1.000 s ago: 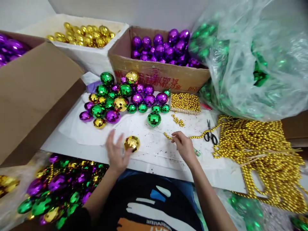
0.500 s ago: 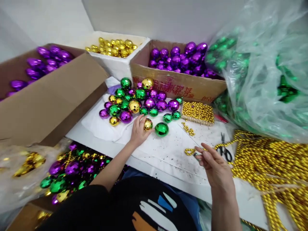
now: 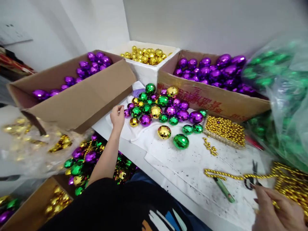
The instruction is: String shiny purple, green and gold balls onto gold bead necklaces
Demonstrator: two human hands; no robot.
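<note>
My left hand (image 3: 117, 118) is raised left of the pile of shiny faceted balls, its fingers curled together. Whatever it may hold is too small to make out. On the white cloth lie a gold ball (image 3: 164, 132) and a green ball (image 3: 181, 141), apart from my hands. At the lower right, my right hand (image 3: 276, 207) pinches a thin thread (image 3: 232, 166) that runs over the cloth towards a few loose gold beads (image 3: 210, 146). Near its fingertips are black scissors (image 3: 254, 175) and a gold bead string (image 3: 231, 175). A green-handled tool (image 3: 223, 190) lies beside the string.
Cardboard boxes of purple balls stand at the left (image 3: 84, 96) and back right (image 3: 192, 93), with a white foam box (image 3: 144, 72) between. A small tray of gold beads (image 3: 225, 131) and a plastic bag of green balls (image 3: 288, 96) are at the right.
My left hand has left the gold ball and moved left, its fingers now curled. My right hand has moved down and right in view. The view has turned left.
</note>
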